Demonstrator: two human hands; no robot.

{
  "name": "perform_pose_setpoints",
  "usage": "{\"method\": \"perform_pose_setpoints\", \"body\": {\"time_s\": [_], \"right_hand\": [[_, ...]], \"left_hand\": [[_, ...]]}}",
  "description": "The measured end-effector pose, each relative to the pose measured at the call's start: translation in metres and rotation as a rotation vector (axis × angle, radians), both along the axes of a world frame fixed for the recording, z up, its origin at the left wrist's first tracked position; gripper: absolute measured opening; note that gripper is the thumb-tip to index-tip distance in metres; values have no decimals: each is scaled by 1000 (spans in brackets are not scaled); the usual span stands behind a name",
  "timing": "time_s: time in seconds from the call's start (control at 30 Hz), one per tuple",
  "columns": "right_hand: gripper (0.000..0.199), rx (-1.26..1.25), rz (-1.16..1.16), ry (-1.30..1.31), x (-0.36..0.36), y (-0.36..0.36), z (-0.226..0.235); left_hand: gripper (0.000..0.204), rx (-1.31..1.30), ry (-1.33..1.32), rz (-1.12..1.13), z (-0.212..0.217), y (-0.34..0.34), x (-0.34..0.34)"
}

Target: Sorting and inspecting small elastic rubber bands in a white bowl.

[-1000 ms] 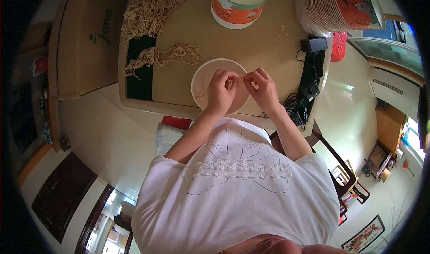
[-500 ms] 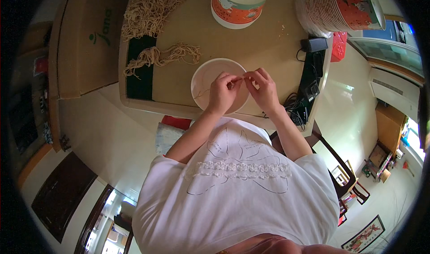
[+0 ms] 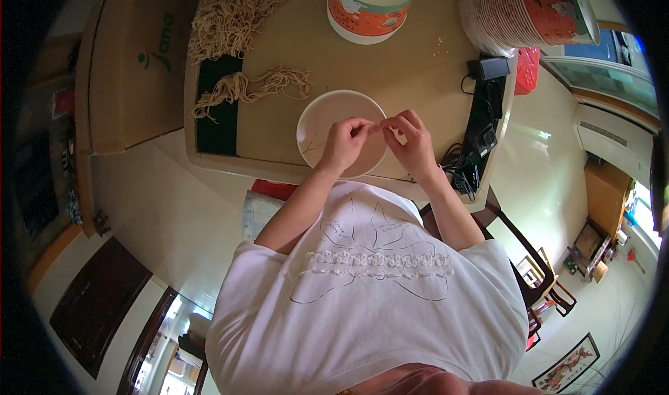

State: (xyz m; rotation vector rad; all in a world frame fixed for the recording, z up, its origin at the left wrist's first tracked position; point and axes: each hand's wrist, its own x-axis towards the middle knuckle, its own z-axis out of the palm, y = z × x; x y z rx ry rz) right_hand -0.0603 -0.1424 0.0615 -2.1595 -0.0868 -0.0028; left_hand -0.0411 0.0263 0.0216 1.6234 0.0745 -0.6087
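Over a white paper tub (image 3: 304,127) at the near edge of the table, my left hand (image 3: 343,144) and my right hand (image 3: 412,148) meet fingertip to fingertip. Both are closed in a pinch on what looks like a thin tan string, mostly hidden by the fingers. Inside the tub, at its left side, lies a fine strand of string (image 3: 315,148). Beyond my left hand a loose hank of tan string (image 3: 258,86) stretches across the table, and a bigger tangled pile of string (image 3: 233,22) sits at the far left.
An upturned orange-and-green paper tub (image 3: 369,15) stands at the far middle. A nested stack of such tubs (image 3: 533,13), partly in clear plastic, lies far right. A black power adapter (image 3: 489,69) and coiled cables (image 3: 460,168) line the right edge. A large cardboard box (image 3: 139,67) stands left.
Both hands stay over the tub, still pinching together. The fingers have shifted slightly, and the right fingers now lie closer against the left fingertips.
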Motion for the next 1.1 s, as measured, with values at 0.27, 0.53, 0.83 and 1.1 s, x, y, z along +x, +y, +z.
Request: {"method": "perform_pose_setpoints", "body": {"time_s": [0.27, 0.53, 0.83, 1.1], "right_hand": [[17, 7, -31, 42, -3, -1, 5], [15, -27, 41, -2, 9, -1, 11], [7, -112, 224, -20, 31, -10, 24], [6, -240, 334, -27, 38, -10, 25]], "left_hand": [[14, 17, 20, -28, 6, 2, 2], [15, 60, -118, -23, 10, 2, 2], [14, 136, -298, 17, 17, -1, 2], [13, -73, -164, 127, -13, -1, -2]]}}
